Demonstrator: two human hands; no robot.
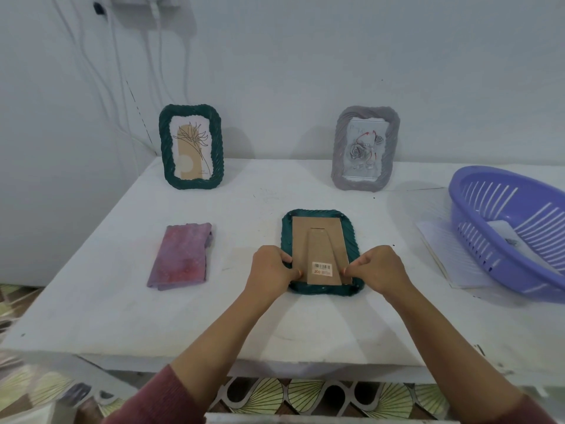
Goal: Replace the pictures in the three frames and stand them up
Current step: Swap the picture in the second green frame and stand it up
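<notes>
- dark green frame (pixel 321 289), its rim twisted like rope, lies face down on the white table (pixel 122 301), near the front edge and a little right of the middle.
- its brown cardboard backing (pixel 318 237) faces up, with the fold-out stand flat against it and a barcode sticker (pixel 322 268) at the near end.
- left hand (pixel 270 270) grips the frame's near left edge, fingers curled, thumb tip on the backing beside the sticker.
- right hand (pixel 377 270) grips the near right edge, fingers curled, fingertips pinching at the backing's edge.
- second green frame (pixel 192 146) stands upright at the back left against the wall, showing a line drawing of a plant on tan and white.
- grey frame (pixel 365 148) stands upright at the back right, holding a picture of a silvery rose.
- folded pink and purple cloth (pixel 180 255) lies flat to the left of the face-down frame, well apart from it.
- purple slotted plastic basket (pixel 477 240) sits at the right edge of the table, resting partly on white paper sheets (pixel 440 255); something pale lies inside, too unclear to name.
- white cables (pixel 119 71) hang down the wall at the back left.
</notes>
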